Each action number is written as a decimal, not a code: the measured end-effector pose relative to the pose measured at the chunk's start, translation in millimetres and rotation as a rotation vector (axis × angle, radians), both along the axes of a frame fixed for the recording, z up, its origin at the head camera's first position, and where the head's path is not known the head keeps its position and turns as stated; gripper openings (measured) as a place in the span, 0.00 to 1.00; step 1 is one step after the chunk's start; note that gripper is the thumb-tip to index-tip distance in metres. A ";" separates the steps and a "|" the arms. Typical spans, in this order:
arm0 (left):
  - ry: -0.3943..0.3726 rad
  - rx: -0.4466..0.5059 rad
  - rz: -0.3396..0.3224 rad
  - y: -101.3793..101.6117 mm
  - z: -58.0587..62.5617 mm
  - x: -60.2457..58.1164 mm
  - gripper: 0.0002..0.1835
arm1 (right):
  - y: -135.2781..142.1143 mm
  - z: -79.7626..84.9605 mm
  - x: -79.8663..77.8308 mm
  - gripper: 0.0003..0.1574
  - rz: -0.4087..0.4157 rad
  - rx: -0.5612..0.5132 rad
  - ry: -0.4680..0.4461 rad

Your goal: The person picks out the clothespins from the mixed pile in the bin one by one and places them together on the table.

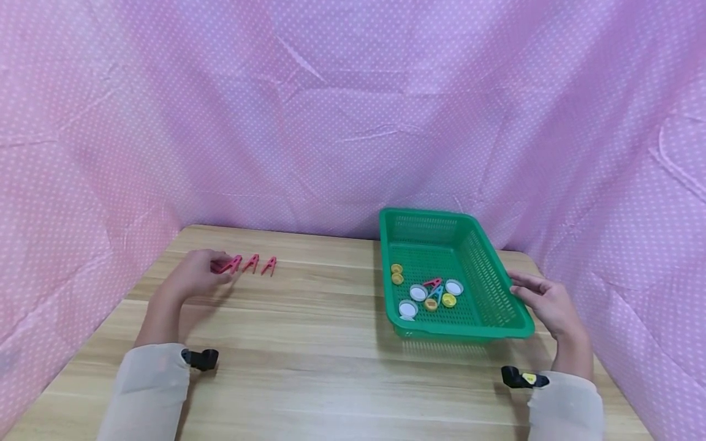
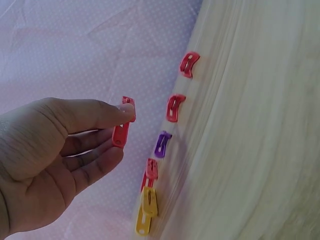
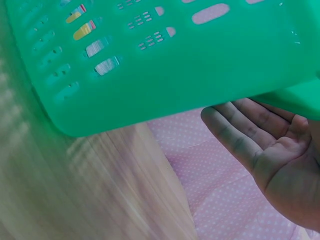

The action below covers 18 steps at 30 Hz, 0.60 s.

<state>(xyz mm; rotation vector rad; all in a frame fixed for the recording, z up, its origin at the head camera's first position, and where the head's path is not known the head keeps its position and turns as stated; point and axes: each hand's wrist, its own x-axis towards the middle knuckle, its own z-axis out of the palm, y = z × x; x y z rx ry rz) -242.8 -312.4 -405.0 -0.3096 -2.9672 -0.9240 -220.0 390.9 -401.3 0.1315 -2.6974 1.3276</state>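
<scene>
In the left wrist view, my left hand (image 1: 198, 273) pinches a red plastic clothespin (image 2: 121, 131) between thumb and fingers, just off the table's far edge in that view. A line of clothespins stands beside it: a red one (image 2: 189, 64), another red one (image 2: 174, 108), a purple one (image 2: 162, 144), and a red one partly behind a yellow one (image 2: 149, 202). In the head view the hand hides some of these. My right hand (image 1: 551, 306) touches the right rim of a green basket (image 1: 460, 332), its fingers nearly straight beneath the rim.
Inside the basket are several white round lids (image 1: 418, 293), yellow caps (image 1: 449, 300), a red clothespin (image 1: 432, 283) and a blue one (image 1: 439, 294). The wooden table (image 1: 309, 355) runs back to a pink dotted cloth (image 1: 331, 141), which also hangs at both sides.
</scene>
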 end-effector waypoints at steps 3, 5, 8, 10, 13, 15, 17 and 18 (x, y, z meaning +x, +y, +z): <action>-0.026 -0.014 0.011 -3.6 0.4 1.2 0.24 | -0.3 0.9 0.6 0.31 0.007 -0.013 0.010; -0.042 -0.028 0.017 -6.1 0.4 1.8 0.26 | -0.3 1.5 1.0 0.31 0.009 -0.021 0.013; -0.064 -0.057 0.017 -9.3 -0.1 3.1 0.26 | -0.3 2.1 1.3 0.31 0.008 -0.025 0.015; -0.072 -0.070 0.005 -11.1 -1.1 4.3 0.25 | -0.4 2.3 1.1 0.31 0.008 -0.021 0.012; -0.094 -0.080 -0.006 -12.8 -2.9 5.9 0.24 | -0.3 2.0 0.4 0.31 0.007 -0.012 0.007; -0.112 -0.080 -0.010 -13.1 -4.1 6.7 0.24 | 0.0 1.4 -0.3 0.31 0.008 -0.008 0.004; -0.127 -0.081 -0.009 -12.7 -5.3 6.8 0.24 | 0.3 0.8 -0.8 0.31 0.008 -0.006 0.002; -0.135 -0.082 -0.007 -12.4 -5.9 6.7 0.25 | 0.5 0.5 -1.0 0.31 0.008 -0.006 0.001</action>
